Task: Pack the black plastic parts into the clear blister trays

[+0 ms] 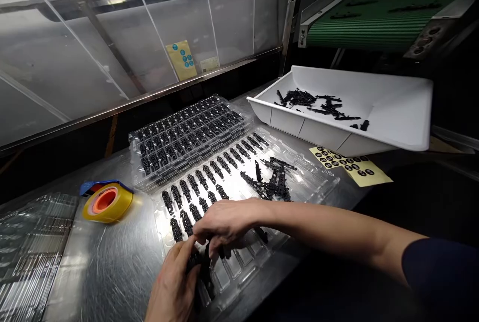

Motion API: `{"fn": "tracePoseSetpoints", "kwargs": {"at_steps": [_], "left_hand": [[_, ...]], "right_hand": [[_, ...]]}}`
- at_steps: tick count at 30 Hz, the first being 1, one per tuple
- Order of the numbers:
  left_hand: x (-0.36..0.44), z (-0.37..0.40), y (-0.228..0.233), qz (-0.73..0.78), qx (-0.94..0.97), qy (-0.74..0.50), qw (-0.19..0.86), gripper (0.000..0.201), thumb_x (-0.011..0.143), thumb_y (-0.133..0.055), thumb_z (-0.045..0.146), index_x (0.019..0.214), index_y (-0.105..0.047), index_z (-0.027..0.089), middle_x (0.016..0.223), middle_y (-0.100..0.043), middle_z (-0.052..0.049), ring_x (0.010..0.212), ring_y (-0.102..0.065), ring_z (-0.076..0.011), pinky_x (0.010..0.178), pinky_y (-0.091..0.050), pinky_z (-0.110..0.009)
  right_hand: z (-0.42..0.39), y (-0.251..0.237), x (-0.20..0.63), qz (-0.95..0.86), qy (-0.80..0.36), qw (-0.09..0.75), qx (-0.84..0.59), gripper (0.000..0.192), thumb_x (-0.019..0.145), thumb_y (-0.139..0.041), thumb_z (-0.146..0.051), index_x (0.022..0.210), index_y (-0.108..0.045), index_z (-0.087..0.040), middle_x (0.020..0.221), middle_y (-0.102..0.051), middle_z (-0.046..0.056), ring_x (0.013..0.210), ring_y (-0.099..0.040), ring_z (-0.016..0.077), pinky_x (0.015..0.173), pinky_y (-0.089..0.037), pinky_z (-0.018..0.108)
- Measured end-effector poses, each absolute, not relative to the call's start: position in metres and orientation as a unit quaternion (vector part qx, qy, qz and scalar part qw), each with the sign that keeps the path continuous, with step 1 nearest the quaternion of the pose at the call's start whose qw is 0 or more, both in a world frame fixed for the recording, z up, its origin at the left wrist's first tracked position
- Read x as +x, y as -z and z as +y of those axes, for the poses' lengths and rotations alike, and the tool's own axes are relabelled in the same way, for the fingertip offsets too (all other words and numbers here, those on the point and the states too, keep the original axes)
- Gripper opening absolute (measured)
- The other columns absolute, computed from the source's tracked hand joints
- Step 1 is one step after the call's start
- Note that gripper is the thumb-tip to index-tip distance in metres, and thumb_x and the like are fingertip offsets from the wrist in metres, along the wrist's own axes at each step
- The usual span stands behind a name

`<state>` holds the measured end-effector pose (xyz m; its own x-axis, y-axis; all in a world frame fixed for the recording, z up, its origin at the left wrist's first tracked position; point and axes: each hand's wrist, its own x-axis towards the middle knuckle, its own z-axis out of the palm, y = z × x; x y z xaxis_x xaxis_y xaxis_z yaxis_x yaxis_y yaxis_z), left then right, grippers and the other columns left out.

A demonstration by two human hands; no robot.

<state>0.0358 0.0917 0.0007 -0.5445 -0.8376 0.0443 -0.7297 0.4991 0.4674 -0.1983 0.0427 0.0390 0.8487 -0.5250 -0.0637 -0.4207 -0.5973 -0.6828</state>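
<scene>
A clear plastic tray (232, 267) lies before me, with small slotted black plastic parts (202, 181) set in rows of its pockets. Over its near left corner, my left hand (170, 282) is curled around several dark parts (204, 267), partly hidden by its fingers. My right hand (228, 220) reaches in from the right, fingers bent down and touching the left fingertips. Black pieces show under the right fingers, though its exact grip is partly covered. Beyond the right wrist, a loose pile of the same black parts (275, 177) rests on the tray.
Filled trays (187, 132) are stacked behind. A white bin (396, 107) with loose black parts stands at right, beside sticker sheets (368, 175) and below a green conveyor (359, 28). Left are a yellow tape roll (123, 205) and stacked clear trays (33, 247) on the metal table (119, 262).
</scene>
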Motion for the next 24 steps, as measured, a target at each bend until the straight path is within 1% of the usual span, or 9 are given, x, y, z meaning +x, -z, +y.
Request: {"fn": "tracePoseSetpoints", "kwargs": {"at_steps": [2, 5, 7, 11, 13, 16, 18, 21, 24], "left_hand": [[0.032, 0.094, -0.001, -0.859, 0.442, 0.194, 0.17, 0.035, 0.081, -0.053, 0.02, 0.115, -0.059, 0.025, 0.103, -0.068, -0.002, 0.094, -0.065, -0.0138, 0.081, -0.054, -0.023], [0.03, 0.097, 0.0, -0.86, 0.432, 0.193, 0.191, 0.036, 0.083, -0.052, 0.019, 0.118, -0.057, 0.027, 0.108, -0.067, 0.0, 0.098, -0.065, -0.0119, 0.083, -0.053, -0.021], [0.031, 0.1, -0.001, -0.855, 0.442, 0.183, 0.2, 0.036, 0.084, -0.052, 0.021, 0.119, -0.057, 0.026, 0.111, -0.066, -0.002, 0.099, -0.064, -0.0128, 0.084, -0.053, -0.022], [0.024, 0.114, -0.008, -0.807, 0.503, 0.206, 0.229, 0.026, 0.083, -0.057, 0.035, 0.106, -0.065, 0.026, 0.104, -0.067, -0.004, 0.094, -0.064, -0.0172, 0.085, -0.053, -0.028], [0.015, 0.124, -0.012, -0.741, 0.578, 0.242, 0.242, 0.034, 0.078, -0.061, 0.045, 0.107, -0.065, 0.027, 0.098, -0.069, -0.003, 0.087, -0.065, -0.0189, 0.082, -0.053, -0.031], [0.0, 0.135, -0.009, -0.589, 0.68, 0.337, 0.277, 0.059, 0.064, -0.069, 0.058, 0.111, -0.06, 0.023, 0.086, -0.07, -0.004, 0.077, -0.067, -0.0202, 0.073, -0.053, -0.031], [-0.008, 0.14, -0.002, -0.521, 0.701, 0.384, 0.3, 0.065, 0.059, -0.071, 0.061, 0.108, -0.058, 0.02, 0.08, -0.07, -0.004, 0.076, -0.067, -0.0207, 0.071, -0.053, -0.031], [-0.019, 0.146, 0.006, -0.519, 0.72, 0.361, 0.285, 0.051, 0.069, -0.063, 0.06, 0.103, -0.058, 0.022, 0.076, -0.069, -0.001, 0.068, -0.066, -0.0197, 0.066, -0.05, -0.031], [-0.031, 0.15, 0.005, -0.573, 0.758, 0.248, 0.187, 0.033, 0.081, -0.051, 0.052, 0.099, -0.06, 0.025, 0.074, -0.07, -0.001, 0.066, -0.064, -0.0223, 0.065, -0.047, -0.035]], "right_hand": [[0.033, -0.033, -0.19, 0.228, 0.048, 0.376, -0.897, 0.023, 0.081, -0.07, -0.031, 0.099, -0.068, -0.016, 0.084, -0.068, -0.001, 0.07, -0.056, 0.0106, 0.058, -0.036, 0.021], [0.023, -0.029, -0.185, 0.177, 0.017, 0.419, -0.89, 0.017, 0.083, -0.068, -0.026, 0.096, -0.072, -0.017, 0.085, -0.07, -0.002, 0.073, -0.059, 0.0097, 0.064, -0.038, 0.019], [0.021, -0.029, -0.185, 0.179, 0.009, 0.438, -0.881, 0.016, 0.082, -0.069, -0.022, 0.096, -0.073, -0.015, 0.088, -0.071, -0.001, 0.075, -0.06, 0.0096, 0.066, -0.038, 0.018], [0.023, -0.033, -0.188, 0.191, 0.05, 0.471, -0.86, 0.016, 0.081, -0.07, -0.021, 0.096, -0.073, -0.014, 0.09, -0.072, 0.001, 0.079, -0.062, 0.0102, 0.068, -0.039, 0.017], [0.026, -0.035, -0.191, 0.205, 0.079, 0.493, -0.842, 0.017, 0.081, -0.071, -0.022, 0.095, -0.072, -0.013, 0.088, -0.071, 0.001, 0.079, -0.062, 0.0101, 0.068, -0.04, 0.017], [0.03, -0.036, -0.198, 0.261, 0.136, 0.512, -0.807, 0.027, 0.078, -0.074, -0.028, 0.099, -0.069, -0.012, 0.086, -0.069, 0.0, 0.078, -0.061, 0.01, 0.066, -0.041, 0.017], [0.033, -0.036, -0.206, 0.284, 0.157, 0.517, -0.792, 0.031, 0.075, -0.076, -0.031, 0.099, -0.068, -0.013, 0.086, -0.068, -0.001, 0.079, -0.061, 0.0102, 0.067, -0.042, 0.017], [0.043, -0.035, -0.216, 0.36, 0.161, 0.487, -0.779, 0.02, 0.078, -0.074, -0.029, 0.092, -0.07, -0.015, 0.085, -0.068, -0.001, 0.079, -0.061, 0.0107, 0.066, -0.042, 0.019], [0.06, -0.03, -0.217, 0.473, 0.171, 0.357, -0.787, 0.012, 0.081, -0.071, -0.024, 0.087, -0.067, -0.014, 0.084, -0.065, 0.001, 0.076, -0.058, 0.0117, 0.061, -0.04, 0.021]]}}
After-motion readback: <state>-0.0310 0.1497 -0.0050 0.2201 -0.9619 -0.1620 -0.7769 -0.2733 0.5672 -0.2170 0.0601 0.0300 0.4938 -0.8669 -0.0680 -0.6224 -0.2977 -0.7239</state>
